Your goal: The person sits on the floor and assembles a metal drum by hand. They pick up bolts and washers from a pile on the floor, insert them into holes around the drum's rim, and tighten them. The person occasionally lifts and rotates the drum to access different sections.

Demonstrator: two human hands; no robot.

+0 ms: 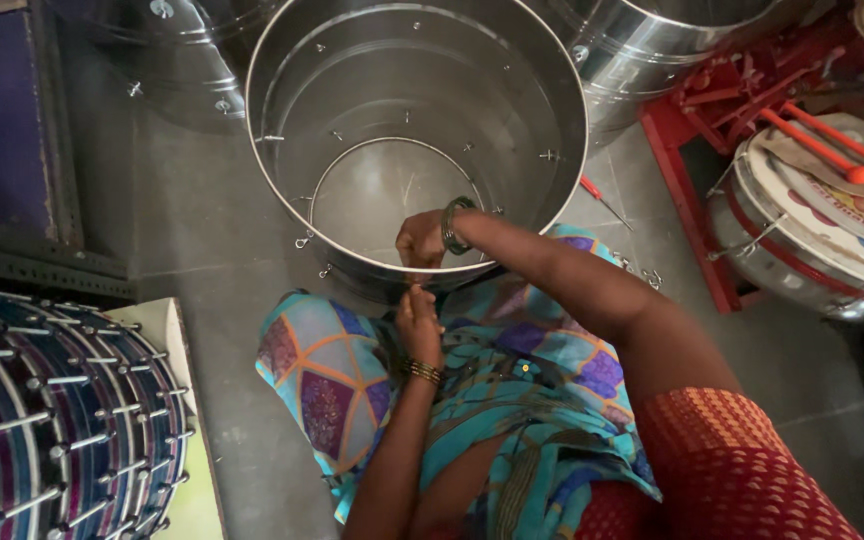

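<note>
A large shiny steel drum shell (282, 100) stands open-topped on the floor right in front of my knees. My right hand (420, 240) reaches over its near rim and presses on the inside wall, fingers closed around something too small to make out. My left hand (418, 322) is on the outside of the same spot, fingers pinched at the rim. Small bolts and hooks (303, 240) stick out around the shell's wall. I wear a green bangle on my right wrist and a gold one on the left.
A red-handled screwdriver (599, 196) lies on the floor right of the shell. More steel shells (642, 50) stand behind. A finished drum with red sticks (822, 200) lies at right by a red frame. Stacked dark drums with tension rods (52, 420) sit at lower left.
</note>
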